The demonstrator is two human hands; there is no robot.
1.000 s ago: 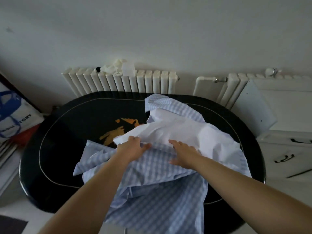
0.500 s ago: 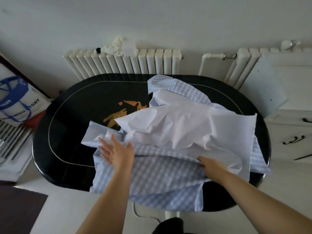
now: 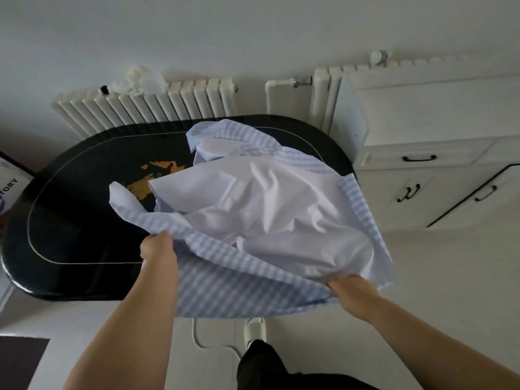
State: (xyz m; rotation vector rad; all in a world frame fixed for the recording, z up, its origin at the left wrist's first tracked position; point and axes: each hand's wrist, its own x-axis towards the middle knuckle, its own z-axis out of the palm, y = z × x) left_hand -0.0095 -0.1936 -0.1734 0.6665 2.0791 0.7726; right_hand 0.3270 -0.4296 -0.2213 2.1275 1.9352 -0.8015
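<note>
A crumpled cloth (image 3: 267, 209), blue-and-white checked on one side and plain white on the other, lies heaped on the right half of a black oval table (image 3: 73, 220). My left hand (image 3: 156, 246) grips its checked edge near the table's middle front. My right hand (image 3: 349, 285) grips the cloth's lower right corner past the table's front edge. The stretch of checked cloth between my hands hangs over the table's near rim.
White radiators (image 3: 146, 105) stand against the wall behind the table, with a white rag (image 3: 138, 80) on top. A white cabinet (image 3: 439, 164) with black handles is at the right. A printed bag (image 3: 8, 187) leans at the far left. A white cord (image 3: 202, 339) and my foot (image 3: 254, 330) are on the floor.
Both hands slid apart along the cloth toward me and closed on its edge. The cloth is pulled to the right and nearer, its front part lifted. The camera moved back and higher.
</note>
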